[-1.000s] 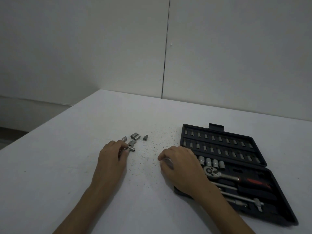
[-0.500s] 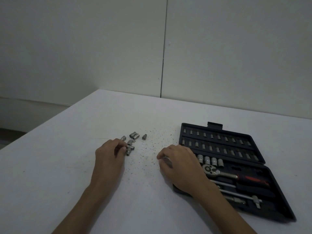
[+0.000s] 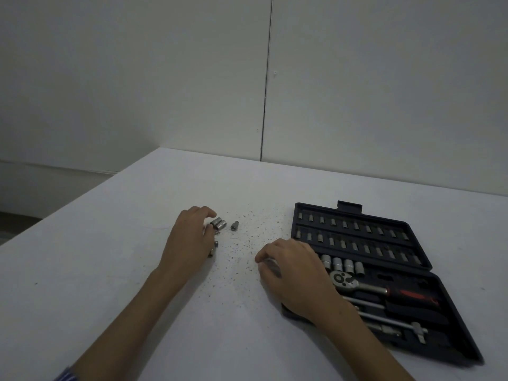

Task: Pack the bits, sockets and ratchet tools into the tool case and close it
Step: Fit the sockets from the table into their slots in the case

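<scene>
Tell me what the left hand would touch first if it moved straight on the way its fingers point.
Most likely the pair of loose sockets lying just beyond the fingertips of the left hand. The gap looks very small, though one view leaves depth uncertain.

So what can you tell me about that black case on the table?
The tool case looks like black plastic and lies open and flat at the right of the white table. The far half holds two rows of small bits; the near half holds four sockets, a red-handled ratchet and metal bars. A latch tab sticks out at its far edge. The right hand rests over its left edge.
</scene>
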A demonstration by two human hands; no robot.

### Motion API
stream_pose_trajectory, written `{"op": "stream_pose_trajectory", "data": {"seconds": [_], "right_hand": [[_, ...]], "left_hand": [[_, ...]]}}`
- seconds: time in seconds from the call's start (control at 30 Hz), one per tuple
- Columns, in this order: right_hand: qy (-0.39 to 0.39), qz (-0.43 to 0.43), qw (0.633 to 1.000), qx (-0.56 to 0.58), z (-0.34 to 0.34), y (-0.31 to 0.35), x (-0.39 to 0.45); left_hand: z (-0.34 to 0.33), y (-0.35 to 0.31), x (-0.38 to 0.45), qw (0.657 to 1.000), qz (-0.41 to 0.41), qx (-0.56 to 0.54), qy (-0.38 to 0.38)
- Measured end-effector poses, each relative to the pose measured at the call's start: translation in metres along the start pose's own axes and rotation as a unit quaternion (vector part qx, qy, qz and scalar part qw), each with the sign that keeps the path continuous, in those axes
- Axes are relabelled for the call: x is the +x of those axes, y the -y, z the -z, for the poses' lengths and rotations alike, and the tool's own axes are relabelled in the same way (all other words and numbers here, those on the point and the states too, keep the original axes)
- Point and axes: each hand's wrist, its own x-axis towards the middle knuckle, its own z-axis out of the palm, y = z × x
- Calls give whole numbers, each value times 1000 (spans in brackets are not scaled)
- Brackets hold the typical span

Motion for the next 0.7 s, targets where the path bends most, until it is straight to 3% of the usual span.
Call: {"op": "stream_pose_trajectory", "data": {"seconds": [0.27,0.7], "right_hand": [[-1,2,1000,-3,-1,-1,1],[-2,-2,1000,-6,-1,0,0]], "left_hand": [[-6,6,19,997,23,1,74],[-4,10,26,997,5,-23,68]]}}
